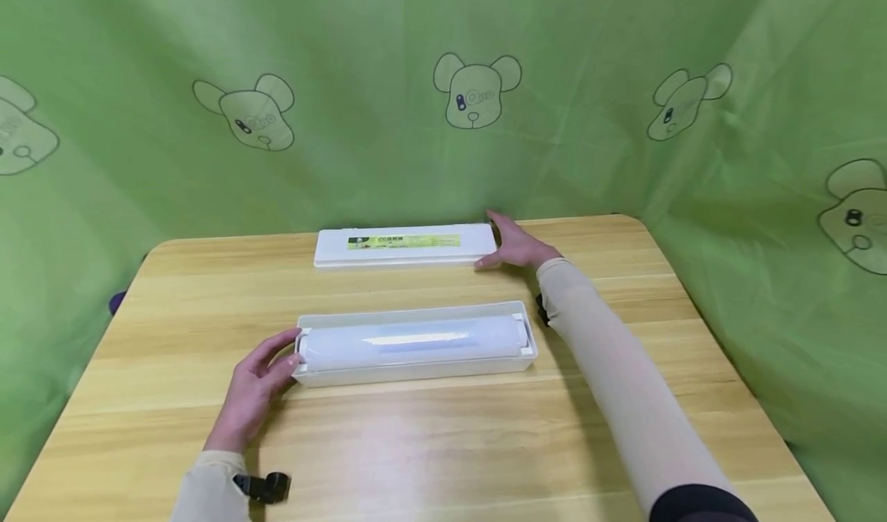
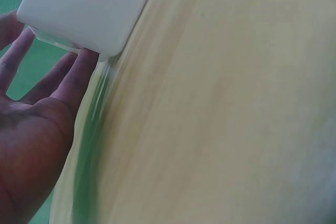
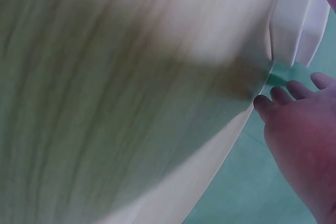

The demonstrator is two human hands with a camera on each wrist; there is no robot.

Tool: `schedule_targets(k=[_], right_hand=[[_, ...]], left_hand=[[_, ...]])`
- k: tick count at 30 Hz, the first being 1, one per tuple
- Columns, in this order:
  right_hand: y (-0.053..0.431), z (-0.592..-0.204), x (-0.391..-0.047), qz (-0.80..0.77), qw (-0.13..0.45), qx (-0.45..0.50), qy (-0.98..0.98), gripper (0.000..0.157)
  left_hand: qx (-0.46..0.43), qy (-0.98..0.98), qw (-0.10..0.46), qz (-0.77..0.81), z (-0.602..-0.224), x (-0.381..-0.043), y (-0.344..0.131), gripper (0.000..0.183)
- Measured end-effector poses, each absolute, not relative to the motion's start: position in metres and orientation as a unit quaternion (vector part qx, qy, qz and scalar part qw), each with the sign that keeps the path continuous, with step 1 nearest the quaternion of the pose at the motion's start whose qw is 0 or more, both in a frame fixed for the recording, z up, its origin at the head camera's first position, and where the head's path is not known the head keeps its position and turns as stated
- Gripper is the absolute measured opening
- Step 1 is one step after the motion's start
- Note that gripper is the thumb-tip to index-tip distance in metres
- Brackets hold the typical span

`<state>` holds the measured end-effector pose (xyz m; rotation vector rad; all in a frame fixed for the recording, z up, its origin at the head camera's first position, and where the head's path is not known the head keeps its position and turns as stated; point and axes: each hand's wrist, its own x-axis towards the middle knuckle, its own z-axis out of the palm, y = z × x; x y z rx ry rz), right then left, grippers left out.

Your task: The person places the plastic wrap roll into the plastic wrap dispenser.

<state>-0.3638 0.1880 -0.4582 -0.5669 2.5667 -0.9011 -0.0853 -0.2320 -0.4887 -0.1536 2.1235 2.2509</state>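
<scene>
A long white box [image 1: 419, 373] lies across the middle of the table without a cover, a roll of cling film [image 1: 416, 341] inside it. My left hand [image 1: 252, 387] holds the box's left end, thumb at the front corner and fingers at the back one. The left wrist view shows those fingers against the box end [image 2: 89, 14]. Farther back lies a flat white lid [image 1: 409, 255] with a green and yellow label. At its right end is my right hand [image 1: 516, 243], thumb near the front corner and fingers spread behind. In the right wrist view, fingertips stand apart from the lid [image 3: 286, 19].
The wooden table [image 1: 388, 445] has rounded back corners. A green curtain [image 1: 374, 160] with bear-head prints hangs close behind it and along both sides. A small purple thing [image 1: 117, 302] shows past the left table edge.
</scene>
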Motion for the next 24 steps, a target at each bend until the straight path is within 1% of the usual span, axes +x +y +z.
schedule_targets(k=[5, 14, 24], right_hand=[[0.188, -0.461, -0.365, -0.321, 0.181, -0.208, 0.906, 0.117], [0.19, -0.471, -0.37, -0.307, 0.169, -0.224, 0.909, 0.102], [0.188, -0.468, -0.366, -0.345, 0.156, -0.202, 0.903, 0.098]], left_hand=[[-0.053, 0.684, 0.021, 0.727, -0.489, -0.085, -0.232, 0.053], [-0.051, 0.676, 0.019, 0.734, -0.489, -0.085, -0.232, 0.052], [-0.045, 0.674, 0.017, 0.737, -0.49, -0.084, -0.233, 0.053]])
